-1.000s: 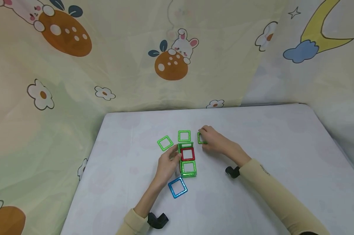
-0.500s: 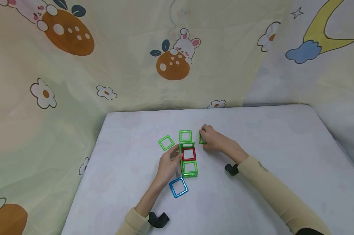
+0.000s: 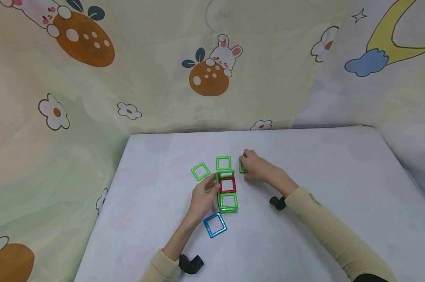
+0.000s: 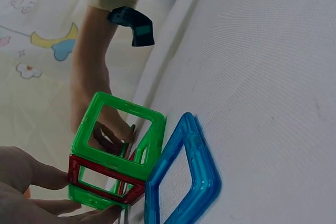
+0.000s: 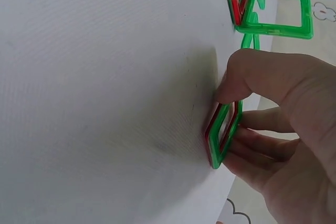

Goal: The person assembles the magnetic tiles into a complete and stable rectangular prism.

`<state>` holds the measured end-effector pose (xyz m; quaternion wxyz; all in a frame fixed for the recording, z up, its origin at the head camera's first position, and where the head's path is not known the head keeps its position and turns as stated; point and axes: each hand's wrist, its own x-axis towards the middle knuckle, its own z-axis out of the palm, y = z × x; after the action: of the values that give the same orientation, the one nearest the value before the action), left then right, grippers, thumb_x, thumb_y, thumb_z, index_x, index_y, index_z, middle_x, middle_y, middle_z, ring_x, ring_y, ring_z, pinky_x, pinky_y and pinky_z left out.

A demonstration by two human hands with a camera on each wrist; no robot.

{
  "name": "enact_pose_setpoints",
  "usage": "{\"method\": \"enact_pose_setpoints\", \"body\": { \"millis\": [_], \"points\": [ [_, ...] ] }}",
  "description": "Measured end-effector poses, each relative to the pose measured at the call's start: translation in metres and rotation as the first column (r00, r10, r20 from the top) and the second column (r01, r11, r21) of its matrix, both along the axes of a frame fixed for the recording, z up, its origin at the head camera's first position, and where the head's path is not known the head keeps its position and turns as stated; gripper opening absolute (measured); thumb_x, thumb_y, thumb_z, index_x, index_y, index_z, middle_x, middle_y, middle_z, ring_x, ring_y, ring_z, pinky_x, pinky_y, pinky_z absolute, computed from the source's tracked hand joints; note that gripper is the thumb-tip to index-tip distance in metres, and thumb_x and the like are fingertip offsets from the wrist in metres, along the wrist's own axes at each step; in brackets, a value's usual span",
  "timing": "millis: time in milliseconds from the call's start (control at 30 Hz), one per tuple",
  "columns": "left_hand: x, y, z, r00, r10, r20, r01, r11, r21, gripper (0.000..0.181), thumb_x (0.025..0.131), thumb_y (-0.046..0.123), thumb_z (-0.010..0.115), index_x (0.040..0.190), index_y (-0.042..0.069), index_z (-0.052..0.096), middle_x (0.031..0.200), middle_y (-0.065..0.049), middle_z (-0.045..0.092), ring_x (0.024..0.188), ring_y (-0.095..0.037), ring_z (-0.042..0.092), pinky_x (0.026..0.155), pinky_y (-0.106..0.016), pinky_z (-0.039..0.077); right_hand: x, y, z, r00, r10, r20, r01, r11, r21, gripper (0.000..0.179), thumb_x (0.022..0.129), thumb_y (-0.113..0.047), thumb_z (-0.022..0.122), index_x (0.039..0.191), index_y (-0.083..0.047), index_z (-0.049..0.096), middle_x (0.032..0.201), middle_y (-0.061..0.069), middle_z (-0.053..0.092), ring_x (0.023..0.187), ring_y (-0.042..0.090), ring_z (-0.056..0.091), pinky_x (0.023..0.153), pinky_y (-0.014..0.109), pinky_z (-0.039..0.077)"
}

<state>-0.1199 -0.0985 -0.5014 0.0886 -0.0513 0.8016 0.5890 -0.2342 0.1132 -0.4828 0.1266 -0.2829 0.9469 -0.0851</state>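
Note:
My left hand [image 3: 202,196] grips the left side of a small structure of square magnetic tiles [image 3: 228,201]. Green and red open frames make it up, some standing upright; in the left wrist view a red tile [image 4: 89,163] sits by the fingertips. At the structure's far right, my right hand [image 3: 258,166] pinches a few stacked tiles. The right wrist view shows this stack [image 5: 214,142] as green and red frames, low at the tabletop, thumb on one side and fingers on the other.
A flat blue tile [image 3: 215,234] lies near the structure's front. Behind the structure are a flat green tile [image 3: 224,158] and, to its left, another green tile [image 3: 195,173] turned at an angle. The white table [image 3: 304,235] meets a patterned cloth backdrop [image 3: 156,78].

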Motion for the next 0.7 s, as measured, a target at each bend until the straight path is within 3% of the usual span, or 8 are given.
{"method": "enact_pose_setpoints", "body": {
  "millis": [333, 700],
  "points": [
    [0.0, 0.001, 0.0, 1.0, 0.001, 0.005, -0.001, 1.0, -0.001, 0.053, 0.105, 0.022, 0.058, 0.155, 0.014, 0.045, 0.151, -0.008, 0.056, 0.14, -0.028, 0.053, 0.111, -0.049, 0.049, 0.006, 0.005, 0.001, 1.0, 0.003, 0.007, -0.003, 0.996, -0.088, 0.065, 0.081, -0.011, 0.083, 0.138, 0.004, 0.057, 0.128, 0.016, 0.055, 0.11, 0.026, 0.052, 0.096, 0.039, 0.055],
    [0.001, 0.001, 0.001, 1.0, 0.0, 0.012, 0.0, 1.0, 0.014, 0.052, 0.105, 0.02, 0.057, 0.155, 0.013, 0.045, 0.15, -0.01, 0.056, 0.14, -0.03, 0.053, 0.11, -0.049, 0.05, 0.018, 0.015, -0.004, 1.0, 0.015, 0.008, -0.013, 0.972, -0.236, 0.067, 0.081, -0.012, 0.083, 0.14, 0.003, 0.055, 0.131, 0.016, 0.056, 0.109, 0.024, 0.055, 0.097, 0.039, 0.057]
  ]
}}
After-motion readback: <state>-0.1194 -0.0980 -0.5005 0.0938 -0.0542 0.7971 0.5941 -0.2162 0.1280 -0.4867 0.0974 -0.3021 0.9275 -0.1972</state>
